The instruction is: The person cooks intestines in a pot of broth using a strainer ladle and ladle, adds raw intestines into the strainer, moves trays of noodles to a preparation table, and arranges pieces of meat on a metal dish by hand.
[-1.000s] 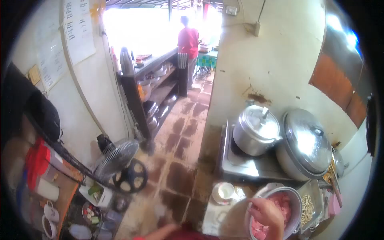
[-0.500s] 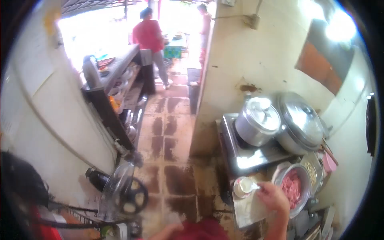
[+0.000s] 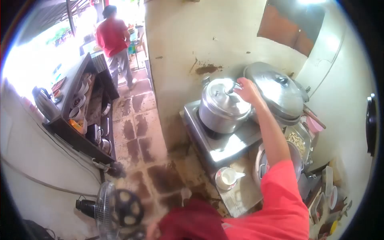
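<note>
My right hand (image 3: 247, 91) reaches out to the shiny metal pot (image 3: 224, 120) on the stove (image 3: 224, 150). Its fingers close around the handle on top of the pot lid (image 3: 220, 96), which sits on the pot. Right beside it stands a larger covered pan (image 3: 276, 92). Below my forearm is a metal basin (image 3: 259, 163), mostly hidden by my arm and sleeve. A small white cup with a spoon (image 3: 230, 176) rests on the board in front of the stove. At the bottom edge, my left hand (image 3: 153, 230) shows only as a blur, its fingers unclear.
A standing fan (image 3: 105, 210) is at lower left. Shelves with bowls (image 3: 82, 96) line the left wall. A person in a red shirt (image 3: 113, 34) stands by the doorway. A tray of pale pieces (image 3: 297, 140) and a pink container (image 3: 314, 124) lie right of the stove.
My right hand has left the cup and spoon beside the meat basin and moved up to the pot lid's handle. The view has turned right.
</note>
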Demonstrator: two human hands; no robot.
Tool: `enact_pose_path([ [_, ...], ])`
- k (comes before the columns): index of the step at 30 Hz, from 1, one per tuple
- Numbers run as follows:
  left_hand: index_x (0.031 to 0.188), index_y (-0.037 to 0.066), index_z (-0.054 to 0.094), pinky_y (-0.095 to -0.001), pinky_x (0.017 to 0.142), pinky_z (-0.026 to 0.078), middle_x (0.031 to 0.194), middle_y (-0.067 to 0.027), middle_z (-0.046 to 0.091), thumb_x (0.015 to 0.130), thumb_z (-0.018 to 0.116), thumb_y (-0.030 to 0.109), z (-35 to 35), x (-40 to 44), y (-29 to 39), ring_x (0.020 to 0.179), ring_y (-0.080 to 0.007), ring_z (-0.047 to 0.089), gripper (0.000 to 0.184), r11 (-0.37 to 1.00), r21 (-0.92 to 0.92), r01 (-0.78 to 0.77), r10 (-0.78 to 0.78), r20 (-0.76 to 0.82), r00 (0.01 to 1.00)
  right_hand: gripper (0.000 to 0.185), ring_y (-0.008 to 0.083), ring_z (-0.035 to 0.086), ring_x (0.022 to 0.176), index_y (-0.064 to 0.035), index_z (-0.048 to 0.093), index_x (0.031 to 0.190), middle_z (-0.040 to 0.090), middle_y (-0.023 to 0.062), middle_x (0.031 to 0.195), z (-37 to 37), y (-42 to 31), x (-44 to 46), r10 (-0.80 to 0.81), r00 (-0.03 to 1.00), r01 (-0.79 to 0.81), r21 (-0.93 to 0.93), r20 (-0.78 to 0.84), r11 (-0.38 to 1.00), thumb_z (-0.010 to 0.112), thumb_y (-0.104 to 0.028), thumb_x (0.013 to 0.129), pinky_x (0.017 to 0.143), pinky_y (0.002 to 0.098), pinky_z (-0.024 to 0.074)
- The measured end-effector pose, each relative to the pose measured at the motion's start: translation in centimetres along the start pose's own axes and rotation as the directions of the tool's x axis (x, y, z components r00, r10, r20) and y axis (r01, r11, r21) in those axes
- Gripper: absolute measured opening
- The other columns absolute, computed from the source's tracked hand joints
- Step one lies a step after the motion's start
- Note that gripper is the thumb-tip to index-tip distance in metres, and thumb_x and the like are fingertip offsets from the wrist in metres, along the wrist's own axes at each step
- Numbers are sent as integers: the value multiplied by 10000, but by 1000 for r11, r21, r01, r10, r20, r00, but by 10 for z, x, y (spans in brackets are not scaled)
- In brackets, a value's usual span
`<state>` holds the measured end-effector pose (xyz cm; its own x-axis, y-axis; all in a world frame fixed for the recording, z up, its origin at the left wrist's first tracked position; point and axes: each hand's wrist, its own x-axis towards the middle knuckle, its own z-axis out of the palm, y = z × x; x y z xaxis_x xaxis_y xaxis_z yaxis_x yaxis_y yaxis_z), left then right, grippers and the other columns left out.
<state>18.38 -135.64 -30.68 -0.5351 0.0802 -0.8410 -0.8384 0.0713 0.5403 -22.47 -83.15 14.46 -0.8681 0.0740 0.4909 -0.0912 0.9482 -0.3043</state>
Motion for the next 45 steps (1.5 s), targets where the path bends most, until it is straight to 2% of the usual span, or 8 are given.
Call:
enact_pose_path([
  [9,838,16,646,-404,682,450,706,-119,611,810,502,237,-29,25,-49,725,-281,594,265,853,481,204,17,-416,909,159,360,610,763,1,654,727,626,202,761,4,-8,70,-132,826,296,-223,548,929,679,-111,616,662,405,493],
  [29,719,67,593,-374,481,396,590,-57,548,790,505,207,-127,116,47,513,-223,513,180,638,769,36,211,-220,952,131,225,619,632,-31,685,729,640,133,675,10,-9,63,158,942,-102,-197,296,975,687,-135,650,614,343,485],
  [33,695,77,582,-368,440,385,567,-45,535,786,506,201,-150,131,51,470,-211,497,172,54,981,-188,411,149,899,229,311,615,812,-21,654,846,643,170,838,21,-31,53,314,917,-188,-427,247,885,698,-164,673,724,378,476],
  [36,790,77,608,-397,526,449,634,-73,570,809,515,207,-163,128,37,571,-234,563,161,994,103,41,-24,-160,987,347,339,574,909,-11,571,1027,607,184,938,14,-92,17,248,959,-280,-311,-140,908,661,-185,741,773,404,450],
  [40,819,93,611,-405,532,456,675,-84,580,824,522,201,-176,135,34,618,-237,582,140,968,45,247,-246,-31,969,72,149,528,653,-1,586,820,575,74,774,36,-169,-95,304,860,-257,167,-410,952,592,-72,814,611,288,437],
  [42,822,96,610,-398,494,438,667,-72,575,826,521,189,-167,143,40,602,-229,573,129,894,92,438,-431,-88,898,75,185,555,648,-35,598,780,585,71,756,83,-223,-172,475,879,-370,557,-50,744,588,-98,819,616,304,452],
  [43,822,92,613,-392,490,439,665,-68,572,828,518,189,-173,151,51,602,-222,574,135,809,588,-4,-20,35,999,104,255,576,660,-53,603,792,597,110,794,105,-233,-213,160,987,-157,349,20,924,588,-149,827,627,334,466],
  [45,795,90,628,-389,507,450,677,-67,591,807,528,180,-166,162,72,621,-224,586,135,768,640,-13,-6,28,1000,262,372,564,707,-41,612,799,598,178,749,138,-249,-292,175,826,-322,193,535,927,573,-295,847,672,394,463],
])
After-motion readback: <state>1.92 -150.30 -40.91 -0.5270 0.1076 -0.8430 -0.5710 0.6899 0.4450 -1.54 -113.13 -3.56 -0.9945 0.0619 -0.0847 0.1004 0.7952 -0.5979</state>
